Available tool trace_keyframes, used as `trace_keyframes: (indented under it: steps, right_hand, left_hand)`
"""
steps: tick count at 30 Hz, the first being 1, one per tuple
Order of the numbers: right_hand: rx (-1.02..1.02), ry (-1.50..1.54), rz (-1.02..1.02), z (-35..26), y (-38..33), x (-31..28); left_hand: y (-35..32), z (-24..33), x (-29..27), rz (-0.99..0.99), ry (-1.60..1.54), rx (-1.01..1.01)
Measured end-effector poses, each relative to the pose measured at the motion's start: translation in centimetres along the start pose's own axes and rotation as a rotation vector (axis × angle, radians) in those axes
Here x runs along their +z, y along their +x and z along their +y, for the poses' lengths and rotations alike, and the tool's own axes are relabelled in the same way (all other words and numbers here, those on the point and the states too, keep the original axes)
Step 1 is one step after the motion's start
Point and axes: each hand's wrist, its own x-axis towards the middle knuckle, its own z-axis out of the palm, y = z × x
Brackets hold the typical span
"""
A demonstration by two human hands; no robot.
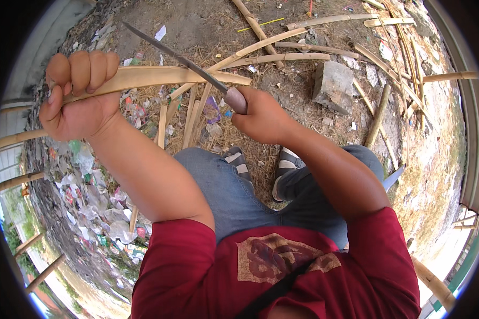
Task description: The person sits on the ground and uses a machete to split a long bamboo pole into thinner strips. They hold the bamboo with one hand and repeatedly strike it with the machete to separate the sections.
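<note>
My left hand [82,93] is raised at the left, its fingers wrapped round one end of a split bamboo strip [149,76]. The pale strip runs rightward and ends just above my right wrist. In my right hand [263,117] is the grey handle of a long knife [170,54], the fingers closed round it. Its dark blade slants up and to the left, crossing over the strip; whether the edge touches the strip I cannot tell. Below the strip, several cut bamboo pieces [191,119] stand or lean near my left knee.
A rough concrete block [332,85] sits on the ground right of my right hand. Bamboo poles and split lengths [324,21] lie scattered beyond it. Plastic litter [93,204] covers the ground at the left. My sandalled feet [287,162] are between my bent knees.
</note>
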Motion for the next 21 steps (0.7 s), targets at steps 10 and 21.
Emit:
trace_keyframes:
  steps: [10, 21]
  right_hand:
    - [0.213, -0.091, -0.017, 4.3, 2.0, -0.1]
    - [0.033, -0.121, 0.078, 2.7, 1.0, 0.6]
  left_hand:
    - [0.5, -1.0, 1.4, -0.099, -0.036, 0.001]
    - [0.9, -1.3, 1.7, -0.100, 0.003, -0.025]
